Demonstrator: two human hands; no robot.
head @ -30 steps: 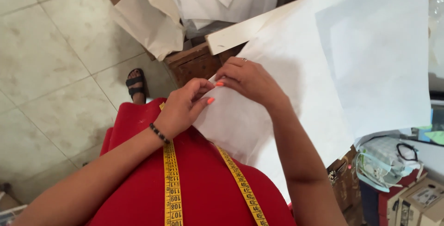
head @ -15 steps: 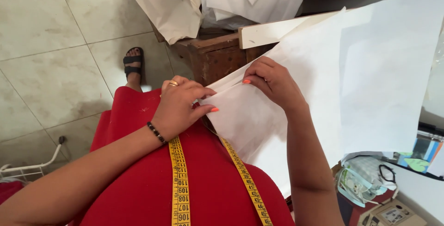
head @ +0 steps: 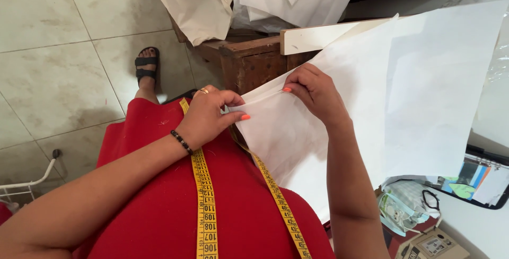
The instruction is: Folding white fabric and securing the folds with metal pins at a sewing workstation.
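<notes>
Both hands on the large white paper sheet (head: 339, 105). It hangs off the tabletop edge down toward the lap, long axis running from upper right to lower left.

Left hand (head: 209, 118): fingers closed in a pinch on the sheet's lower-left corner, thumb on top. Right hand (head: 315, 92): fingers closed on the upper folded edge just beside it, so the sheet lies directly between and to the right of both hands. The hands are near each other, neither clearly nearer.

Edges: brown wooden crate (head: 249, 63) sits right behind the pinched corner, with a pale wooden strip (head: 318, 39) on top. Open room is to the left, over the red skirt (head: 159, 206) and the yellow measuring tape (head: 204, 206). Clutter at lower right crowds that side.
</notes>
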